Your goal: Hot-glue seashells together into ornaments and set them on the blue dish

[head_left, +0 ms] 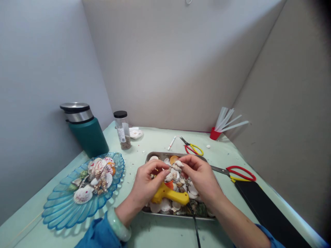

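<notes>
Over a metal tray (181, 216) full of seashells, my right hand (199, 174) pinches a small whitish spiral seashell (178, 165) between thumb and fingers. Just to its left, my left hand (150, 179) has thumb and index finger drawn together in a pinch; anything between their tips is too small to make out. A yellow glue gun (174, 195) lies across the shells beneath my hands, its front part hidden behind the left one. Its black cord (195, 224) runs toward me over the tray's near edge. An orange shell (174, 159) shows near the tray's far side.
A blue scalloped glass dish (62, 206) of shells stands left. Behind it are a teal bottle (89, 136) and a lidded jar (123, 132). Small scissors (191, 147), larger scissors (239, 173), a red cup (215, 133) with glue sticks and a black slab (269, 213) occupy the right.
</notes>
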The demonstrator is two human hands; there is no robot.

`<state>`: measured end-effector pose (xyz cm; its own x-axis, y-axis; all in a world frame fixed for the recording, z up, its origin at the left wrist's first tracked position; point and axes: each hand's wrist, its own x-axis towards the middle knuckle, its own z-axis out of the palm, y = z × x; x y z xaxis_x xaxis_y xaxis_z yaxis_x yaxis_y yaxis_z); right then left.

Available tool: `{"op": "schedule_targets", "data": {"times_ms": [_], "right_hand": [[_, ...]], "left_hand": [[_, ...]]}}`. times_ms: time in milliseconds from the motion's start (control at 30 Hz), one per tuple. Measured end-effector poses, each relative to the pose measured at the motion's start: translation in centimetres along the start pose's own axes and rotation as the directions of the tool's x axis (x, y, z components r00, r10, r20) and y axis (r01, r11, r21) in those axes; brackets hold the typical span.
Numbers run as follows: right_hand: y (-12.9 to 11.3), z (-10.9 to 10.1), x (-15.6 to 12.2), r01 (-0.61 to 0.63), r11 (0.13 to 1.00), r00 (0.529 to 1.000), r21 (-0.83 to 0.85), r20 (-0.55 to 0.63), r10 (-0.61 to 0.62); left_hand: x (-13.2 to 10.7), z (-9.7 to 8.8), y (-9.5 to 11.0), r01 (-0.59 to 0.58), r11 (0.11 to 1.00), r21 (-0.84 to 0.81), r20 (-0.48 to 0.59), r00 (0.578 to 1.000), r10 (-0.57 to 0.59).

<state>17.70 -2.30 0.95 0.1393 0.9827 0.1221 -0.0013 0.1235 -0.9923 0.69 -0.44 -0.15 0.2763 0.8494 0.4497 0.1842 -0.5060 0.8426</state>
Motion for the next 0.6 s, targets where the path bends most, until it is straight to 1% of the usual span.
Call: {"op": "schedule_targets", "data": {"times_ms": [67,167,333,467,600], "right_hand": [[0.0,0.0,0.1,-0.068,0.994,0.997,0.084,0.039,0.065],[0.0,0.2,-0.1,-0.089,0.987,0.994,0.131,0.071,0.08],[0.1,0.7,-0.7,-0.047,0.998,0.997,0.04,0.057,0.044],[-0.1,0.8,-0.9,-0.027,1.0,0.997,0.008,0.074,0.026],[-0.2,0.8,-1.0,-0.03,0.999,0.996,0.022,0.086,0.028]], "left_hand": [[0.0,0.0,0.1,-0.011,1.0,0.006,0.005,1.0,0.011],[-0.1,0.0,0.2,-0.023,1.0,0.011,0.031,0.999,0.022],[-0.3,0.1,0.1,-0.018,1.0,-0.002,0.048,0.999,0.018],[-0.3,0.1,0.1,-0.073,0.997,-0.025,0.087,0.993,0.075],[-0.2,0.1,0.1,-0.117,0.992,-0.051,0.124,0.985,0.122]]}}
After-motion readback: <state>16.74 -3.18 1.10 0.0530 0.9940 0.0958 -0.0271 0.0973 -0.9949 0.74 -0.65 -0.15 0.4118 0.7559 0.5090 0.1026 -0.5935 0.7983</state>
